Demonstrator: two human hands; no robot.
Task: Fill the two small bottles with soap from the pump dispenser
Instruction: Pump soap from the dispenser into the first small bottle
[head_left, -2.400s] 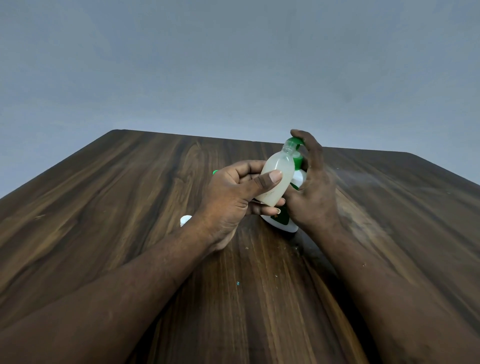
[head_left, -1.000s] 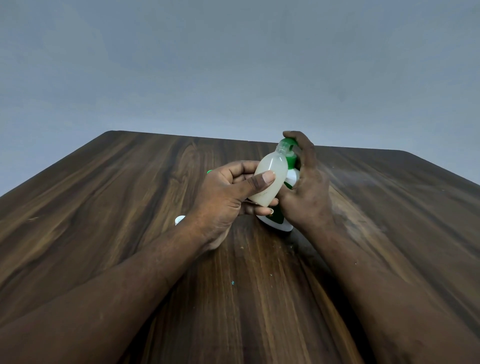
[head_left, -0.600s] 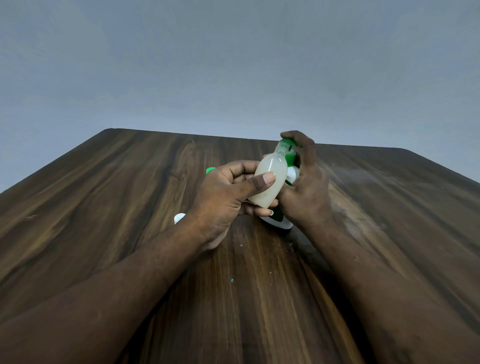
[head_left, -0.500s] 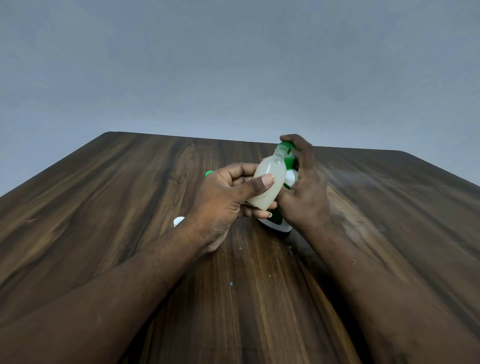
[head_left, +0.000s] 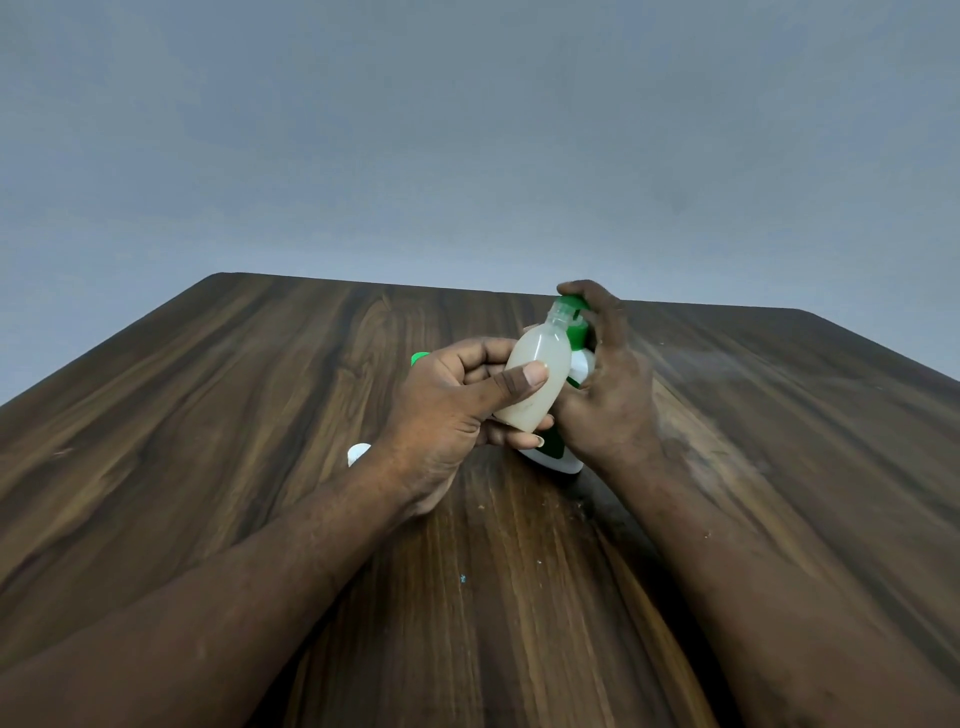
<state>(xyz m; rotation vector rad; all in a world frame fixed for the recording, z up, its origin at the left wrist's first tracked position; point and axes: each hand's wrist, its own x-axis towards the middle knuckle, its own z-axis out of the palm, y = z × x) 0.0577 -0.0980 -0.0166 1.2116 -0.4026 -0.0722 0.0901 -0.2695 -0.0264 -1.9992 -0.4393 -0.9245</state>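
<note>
My left hand (head_left: 447, 415) grips the small bottle (head_left: 532, 382), tilted toward 1 o'clock so its mouth meets the spout. My right hand (head_left: 605, 395) clasps the pump dispenser (head_left: 558, 452) on the table (head_left: 260, 441), fingertip pressing the pump head (head_left: 571, 302).

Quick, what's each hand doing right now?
Left hand: closed around the small bottle, tilted up to the spout.
Right hand: closed on the pump dispenser, a finger on top of its green head.
</note>
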